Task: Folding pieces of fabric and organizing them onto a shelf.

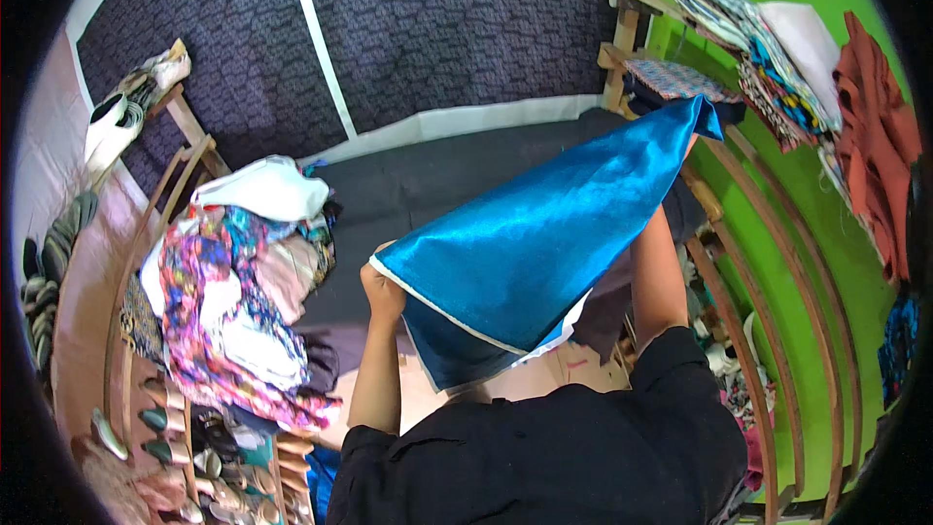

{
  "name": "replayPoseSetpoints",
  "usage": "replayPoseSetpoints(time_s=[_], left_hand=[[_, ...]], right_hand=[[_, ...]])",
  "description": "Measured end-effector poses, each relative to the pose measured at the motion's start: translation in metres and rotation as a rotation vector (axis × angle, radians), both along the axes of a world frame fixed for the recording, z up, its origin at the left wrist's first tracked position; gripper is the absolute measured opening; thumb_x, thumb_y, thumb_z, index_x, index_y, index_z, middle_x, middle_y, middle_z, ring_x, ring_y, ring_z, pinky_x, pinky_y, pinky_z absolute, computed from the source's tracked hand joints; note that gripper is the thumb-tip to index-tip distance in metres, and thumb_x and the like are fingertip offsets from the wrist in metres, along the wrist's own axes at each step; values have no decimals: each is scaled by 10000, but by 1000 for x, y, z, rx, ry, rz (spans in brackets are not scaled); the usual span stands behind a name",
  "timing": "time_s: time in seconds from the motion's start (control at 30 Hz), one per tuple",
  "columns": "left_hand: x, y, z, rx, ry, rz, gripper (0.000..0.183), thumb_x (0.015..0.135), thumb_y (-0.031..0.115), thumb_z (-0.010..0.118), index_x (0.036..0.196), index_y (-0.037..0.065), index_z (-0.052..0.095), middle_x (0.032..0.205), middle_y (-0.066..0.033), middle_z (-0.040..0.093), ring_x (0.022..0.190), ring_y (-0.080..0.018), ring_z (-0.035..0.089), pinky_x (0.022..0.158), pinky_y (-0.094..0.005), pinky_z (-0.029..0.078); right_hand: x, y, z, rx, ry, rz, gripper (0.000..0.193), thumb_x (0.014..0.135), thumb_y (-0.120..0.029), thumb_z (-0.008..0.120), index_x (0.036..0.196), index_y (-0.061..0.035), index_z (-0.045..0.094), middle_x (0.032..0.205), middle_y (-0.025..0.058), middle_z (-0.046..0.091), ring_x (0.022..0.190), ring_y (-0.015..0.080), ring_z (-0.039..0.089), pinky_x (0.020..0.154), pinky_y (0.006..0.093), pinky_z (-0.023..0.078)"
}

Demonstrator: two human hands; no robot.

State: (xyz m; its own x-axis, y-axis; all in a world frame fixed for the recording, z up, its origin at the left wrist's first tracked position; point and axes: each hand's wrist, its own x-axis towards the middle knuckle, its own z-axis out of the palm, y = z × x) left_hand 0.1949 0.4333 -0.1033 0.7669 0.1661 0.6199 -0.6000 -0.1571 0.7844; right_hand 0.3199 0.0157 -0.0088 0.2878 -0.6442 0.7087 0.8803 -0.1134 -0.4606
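A shiny blue piece of cloth (544, 233) is stretched between my two hands, above a dark flat surface (389, 190). It has a pale edge along its near left side and a darker layer hanging underneath. My left hand (383, 290) is closed on the cloth's left corner. Up at the far right corner, my right hand (692, 144) is mostly hidden behind the blue cloth; only a bit of it shows, and the cloth peaks and folds over there.
A heap of colourful and white clothes (233, 292) lies on the left. Wooden rails (777, 233) run along the green wall at right, with folded fabrics (758, 49) and a rust-brown cloth (875, 136) above. Several shoes (214, 476) stand at lower left.
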Motion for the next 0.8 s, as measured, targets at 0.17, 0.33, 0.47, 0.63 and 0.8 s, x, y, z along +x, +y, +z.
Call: replayPoseSetpoints(time_s=[0.17,0.33,0.47,0.63,0.8], left_hand=[[101,27,31,109,-128,165,216,796,159,512,736,-46,546,661,-110,590,614,-137,545,556,-272,413],[189,43,2,410,291,414,309,807,222,551,658,-45,502,597,-169,563,509,-305,518,489,-356,385],[215,45,-66,636,292,630,364,768,368,600,702,11,569,795,-121,564,808,-280,536,732,-457,337],[210,51,-70,772,540,584,363,767,373,580,894,34,613,1123,-124,467,1105,-300,384,906,-590,201],[176,53,-66,742,678,533,429,758,361,588,1049,50,540,1189,-126,435,1160,-300,346,921,-580,174]], right_hand=[[121,43,53,-63,6,-264,282,885,-251,486,888,31,479,750,132,546,673,207,506,654,318,421],[150,128,65,-590,460,-753,375,826,-259,544,1086,-14,428,945,191,544,912,354,515,819,450,370],[172,132,-24,-994,1223,-462,687,724,-259,600,1316,-168,264,1286,179,307,1191,362,301,925,610,226],[136,141,-117,-1414,1595,-13,767,710,-454,604,1349,-221,249,1375,166,225,1291,334,163,982,618,88],[83,120,-133,-1233,1557,5,725,745,-477,568,1313,-109,308,1325,175,321,1264,328,239,976,610,105]])
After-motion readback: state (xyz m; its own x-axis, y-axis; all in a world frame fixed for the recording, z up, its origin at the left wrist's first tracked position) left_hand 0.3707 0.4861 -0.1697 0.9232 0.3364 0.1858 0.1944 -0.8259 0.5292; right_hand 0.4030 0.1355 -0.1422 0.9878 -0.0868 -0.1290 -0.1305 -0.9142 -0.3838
